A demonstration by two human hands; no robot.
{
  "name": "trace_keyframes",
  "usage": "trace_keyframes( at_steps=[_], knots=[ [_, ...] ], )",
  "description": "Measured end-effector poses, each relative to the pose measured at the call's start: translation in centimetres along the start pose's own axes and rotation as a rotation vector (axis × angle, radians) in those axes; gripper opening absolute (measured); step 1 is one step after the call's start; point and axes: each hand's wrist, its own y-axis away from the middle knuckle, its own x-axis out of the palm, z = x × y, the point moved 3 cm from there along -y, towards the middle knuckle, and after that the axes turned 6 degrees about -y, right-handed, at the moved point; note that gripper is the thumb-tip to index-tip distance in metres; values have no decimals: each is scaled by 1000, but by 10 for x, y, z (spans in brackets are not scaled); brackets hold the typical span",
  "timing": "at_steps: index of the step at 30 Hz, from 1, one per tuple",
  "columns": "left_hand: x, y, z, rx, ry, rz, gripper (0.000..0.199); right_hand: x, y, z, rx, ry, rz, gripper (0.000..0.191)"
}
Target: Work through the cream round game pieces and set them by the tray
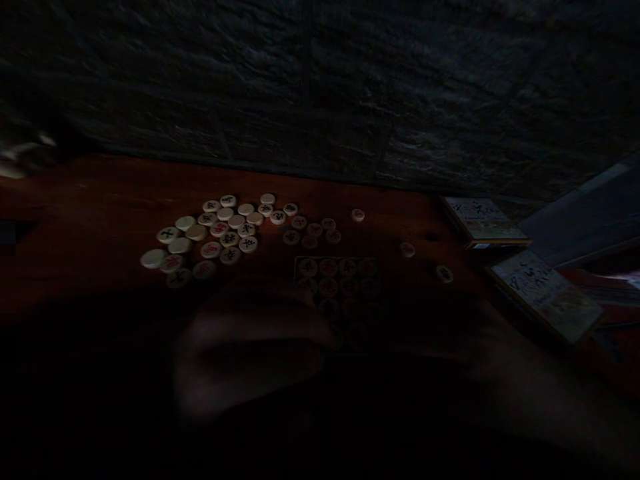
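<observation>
The picture is very dark. My left hand (250, 353) reaches in from the lower left, slightly blurred, its fingers pressed together over the near left part of a tray (379, 261). What the fingertips hold, if anything, is hidden. Rows of round xiangqi pieces (329, 268) with red and black characters lie in the tray; the near rows fade into shadow. My right hand (450, 340) is at the tray's right side, its fingers lost in the dark. A loose group of xiangqi pieces (229, 239) lies beyond my left hand, some showing blank faces.
Single pieces lie right of the tray: one red (407, 250) and one black (444, 274). Two flat boxes (485, 220) with printed lids rest at the right. A stone-textured wall (300, 100) rises behind the reddish wooden table (115, 193). A blurred pale object (25, 157) is at the far left.
</observation>
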Motion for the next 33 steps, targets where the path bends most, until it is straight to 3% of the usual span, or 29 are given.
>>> trace_keyframes(
  at_steps=[8, 12, 14, 16, 18, 22, 27, 33],
  knots=[
    [-2, -3, 10, 149, -21, 22, 26, -1, -1, 1, -50, -22, -92, 25],
    [-11, -8, 20, 88, -108, -20, 19, -12, -7, -9, -53, -35, -359, 13],
    [-20, -14, 31, 43, -183, -70, 16, -17, -10, -22, 10, -19, -491, 11],
    [-29, -20, 41, 89, -275, -139, 14, -19, -14, -37, 108, -49, -577, 17],
    [-37, -26, 52, 70, -370, -165, 24, -20, -16, -52, 184, -90, -626, 18],
    [-41, -33, 60, 83, -438, -187, 37, -16, -17, -68, 217, -136, -595, 21],
    [-32, -34, 60, 95, -478, -66, 36, -10, -16, -76, 218, -144, -506, 28],
    [-27, -32, 66, 70, -473, 30, 35, -9, -17, -80, 232, -200, -468, 21]
  ],
)
